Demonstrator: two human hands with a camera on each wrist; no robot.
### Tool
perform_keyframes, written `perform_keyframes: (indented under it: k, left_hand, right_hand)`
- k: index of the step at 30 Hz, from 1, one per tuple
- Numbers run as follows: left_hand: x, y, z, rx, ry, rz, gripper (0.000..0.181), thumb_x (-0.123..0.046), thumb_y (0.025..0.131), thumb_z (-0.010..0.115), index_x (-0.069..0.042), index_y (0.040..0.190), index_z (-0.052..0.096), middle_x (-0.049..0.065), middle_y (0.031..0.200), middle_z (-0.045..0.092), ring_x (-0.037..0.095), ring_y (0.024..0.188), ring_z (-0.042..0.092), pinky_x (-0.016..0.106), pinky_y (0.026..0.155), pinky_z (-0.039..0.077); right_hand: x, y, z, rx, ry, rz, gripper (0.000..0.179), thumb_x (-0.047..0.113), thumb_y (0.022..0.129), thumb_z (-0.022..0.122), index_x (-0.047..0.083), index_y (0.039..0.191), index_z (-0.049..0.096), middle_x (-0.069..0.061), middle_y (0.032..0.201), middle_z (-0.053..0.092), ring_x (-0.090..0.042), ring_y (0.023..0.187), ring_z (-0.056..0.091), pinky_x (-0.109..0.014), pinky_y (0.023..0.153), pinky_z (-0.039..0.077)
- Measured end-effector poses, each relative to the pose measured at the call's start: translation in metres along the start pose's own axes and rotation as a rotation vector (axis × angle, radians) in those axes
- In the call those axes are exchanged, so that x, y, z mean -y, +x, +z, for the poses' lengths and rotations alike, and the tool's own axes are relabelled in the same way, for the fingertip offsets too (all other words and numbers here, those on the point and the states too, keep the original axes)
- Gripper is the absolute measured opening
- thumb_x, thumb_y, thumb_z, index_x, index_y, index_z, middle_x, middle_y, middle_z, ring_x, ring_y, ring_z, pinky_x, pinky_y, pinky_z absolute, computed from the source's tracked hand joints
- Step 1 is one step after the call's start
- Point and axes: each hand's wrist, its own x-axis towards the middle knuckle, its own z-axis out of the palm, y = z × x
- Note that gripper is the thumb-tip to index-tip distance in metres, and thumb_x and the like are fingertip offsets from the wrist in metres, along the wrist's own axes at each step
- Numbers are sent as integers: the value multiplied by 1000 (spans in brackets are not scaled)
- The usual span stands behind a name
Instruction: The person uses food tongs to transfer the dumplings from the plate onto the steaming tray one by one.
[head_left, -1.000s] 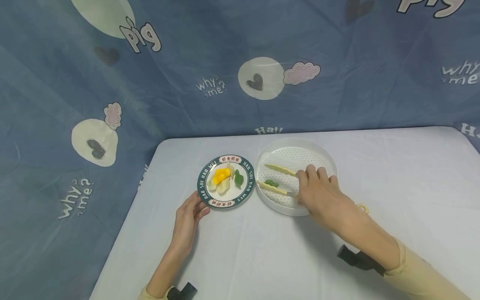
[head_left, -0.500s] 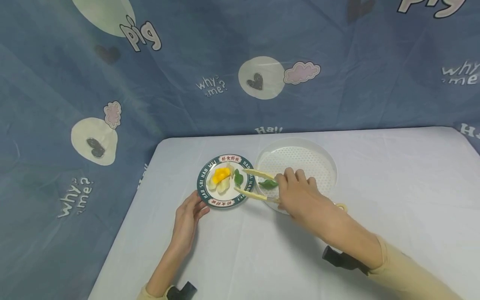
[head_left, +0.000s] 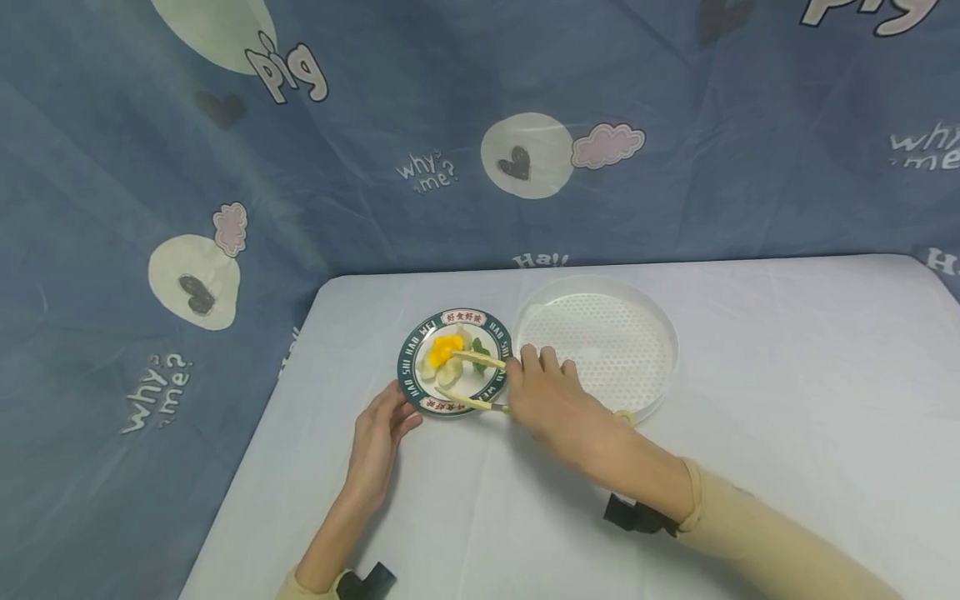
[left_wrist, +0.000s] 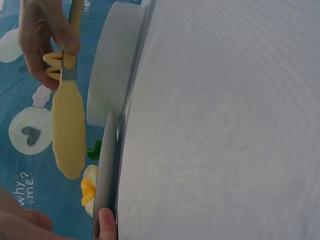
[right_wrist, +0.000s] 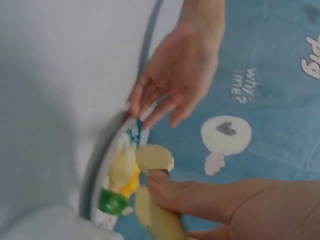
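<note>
Right hand [head_left: 555, 410] gripping yellow tongs [head_left: 482, 359], I'm pointing their parted tips leftward of it, above the plate [head_left: 407, 363], long axis running nearly crosswise.

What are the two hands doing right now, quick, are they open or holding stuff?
Left hand: open, fingers relaxed and touching the rim of the plate.
Right hand: closed, holding the yellow tongs, their tips apart.
</note>
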Motion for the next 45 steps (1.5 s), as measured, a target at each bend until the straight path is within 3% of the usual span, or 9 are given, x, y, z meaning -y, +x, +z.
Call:
perform_keyframes:
  k: [7, 13, 20, 23, 30, 38, 45]
  left_hand:
    - [0, -1, 1, 5, 8, 10, 62, -39, 117, 34, -5, 169, 30, 15, 157, 54, 27, 142, 59, 9, 99, 59]
    - [0, -1, 1, 5, 5, 15, 61, -37, 118, 33, -4, 168, 30, 15, 158, 53, 26, 141, 59, 9, 100, 59]
    - [1, -1, 1, -1, 8, 18, 60, -36, 118, 31, -3, 169, 29, 15, 159, 51, 25, 139, 59, 9, 100, 59]
    - [1, -1, 0, -1, 2, 17, 60, -35, 118, 31, -4, 169, 29, 14, 161, 50, 23, 139, 58, 9, 101, 59]
    - [1, -2, -1, 4, -1, 20, 59, -35, 118, 31, -4, 169, 28, 14, 161, 49, 23, 139, 59, 10, 102, 59]
    - [-1, 0, -1, 12, -19, 14, 60, -36, 118, 32, -4, 169, 28, 14, 160, 49, 26, 142, 57, 10, 102, 59]
    - [-1, -1, 0, 14, -18, 3, 60, -35, 118, 32, -5, 170, 27, 13, 162, 48, 25, 143, 56, 10, 103, 59]
  right_hand:
    - [6, 3, 16, -100, 22, 35, 65, 28, 91, 88, -14, 129, 56, -20, 102, 59, -31, 90, 48, -38, 73, 49]
    - [8, -1, 28, -168, -20, 40, 73, 43, 89, 88, -12, 128, 59, -19, 101, 62, -29, 92, 50, -38, 80, 51]
    - [9, -7, 44, -275, -177, 3, 85, 58, 89, 83, -13, 128, 57, -20, 103, 63, -30, 96, 54, -40, 92, 55]
    - [8, -9, 47, -303, -171, 16, 87, 60, 87, 83, -12, 129, 57, -20, 106, 63, -30, 99, 56, -40, 94, 58]
    - [2, -16, 45, -323, -48, 36, 85, 57, 84, 87, -7, 131, 58, -19, 114, 64, -29, 103, 59, -35, 88, 63]
    - [-6, -16, 30, -296, -55, 34, 79, 55, 84, 88, -8, 123, 60, -16, 100, 61, -25, 88, 48, -29, 72, 48]
    - [3, -5, 16, -195, -198, 12, 65, 50, 88, 86, -7, 110, 65, -11, 86, 57, -24, 83, 44, -32, 76, 42]
